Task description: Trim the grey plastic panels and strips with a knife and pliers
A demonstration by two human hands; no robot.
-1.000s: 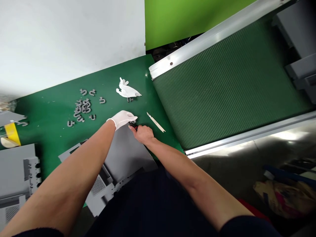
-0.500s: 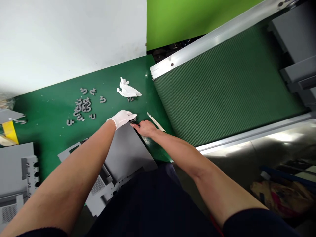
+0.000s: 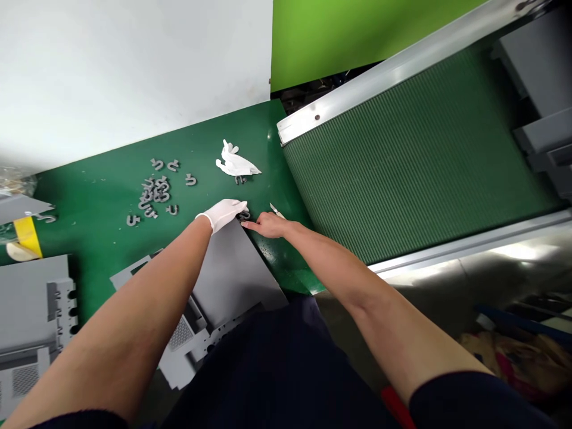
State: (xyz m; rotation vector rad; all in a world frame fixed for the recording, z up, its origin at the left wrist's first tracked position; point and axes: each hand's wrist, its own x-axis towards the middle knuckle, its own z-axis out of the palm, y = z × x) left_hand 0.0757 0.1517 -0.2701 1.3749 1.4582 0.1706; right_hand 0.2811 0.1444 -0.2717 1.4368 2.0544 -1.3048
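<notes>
My left hand point(image 3: 222, 214) wears a white glove and pinches a small grey hook-shaped piece point(image 3: 243, 215) at its fingertips. My bare right hand point(image 3: 268, 225) lies just beside it, with the fingers stretched towards that piece; whether they hold anything is hidden. Under my right hand a scalpel point(image 3: 275, 210) shows only its blade end. A loose white glove point(image 3: 236, 164) lies farther up the green mat point(image 3: 98, 205), with a grey piece point(image 3: 241, 180) at its edge. Several grey curled pieces point(image 3: 154, 193) lie heaped and scattered to the left.
A flat grey sheet point(image 3: 239, 262) lies under my forearms. Grey perforated moulded panels point(image 3: 31, 304) sit at the lower left, by yellow tape point(image 3: 27, 235). A ribbed green conveyor belt point(image 3: 402, 161) with a metal rail runs along the mat's right side.
My right hand has moved up over the scalpel, now mostly covering it, and its fingers have straightened. The red-and-black item seen earlier by my fingers no longer shows. My left hand stays in place.
</notes>
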